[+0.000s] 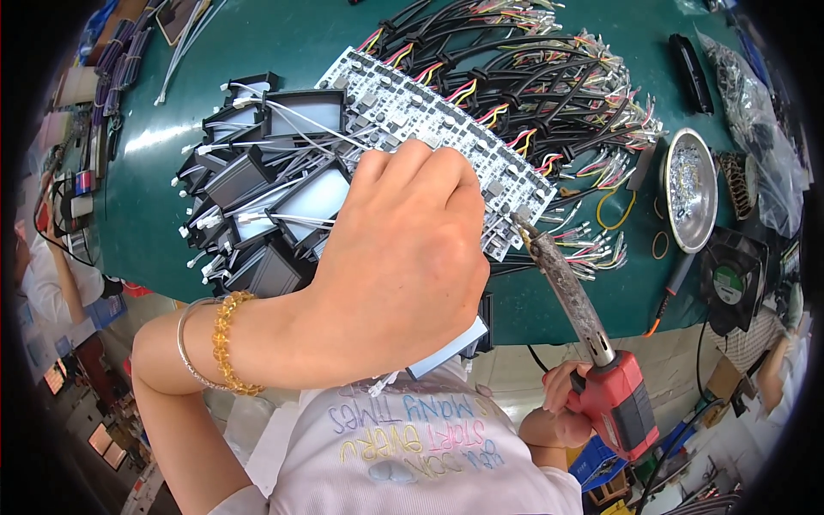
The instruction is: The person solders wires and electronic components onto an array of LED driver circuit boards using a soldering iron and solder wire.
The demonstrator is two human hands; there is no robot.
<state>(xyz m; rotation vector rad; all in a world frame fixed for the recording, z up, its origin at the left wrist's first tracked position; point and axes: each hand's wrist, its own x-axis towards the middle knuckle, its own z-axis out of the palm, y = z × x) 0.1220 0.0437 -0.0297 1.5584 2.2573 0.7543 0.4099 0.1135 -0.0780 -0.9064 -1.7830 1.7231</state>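
Observation:
A long white panel of small circuit boards (pixel 390 94) slants across the table. My left hand (pixel 412 232), with bracelets at its wrist, is closed over the panel's near edge; its fingertips and whatever they pinch are hidden. My right hand (pixel 562 399) is wrapped round the red handle of a soldering iron (pixel 571 292). The iron's tip is at the panel's right end; whether it touches cannot be told. Left of my left hand lies a heap of black-framed pale display modules (pixel 309 116) with white leads. Below that hand another framed module (pixel 446 350) partly shows at the table edge.
Black cables (pixel 515 60) with coloured wire ends fan out behind the panel. At the right are a metal bowl (pixel 711 184) of solder bits, a coiled stand (pixel 736 184), a black fan (pixel 736 279) and a plastic bag (pixel 755 129). Other people work at both sides.

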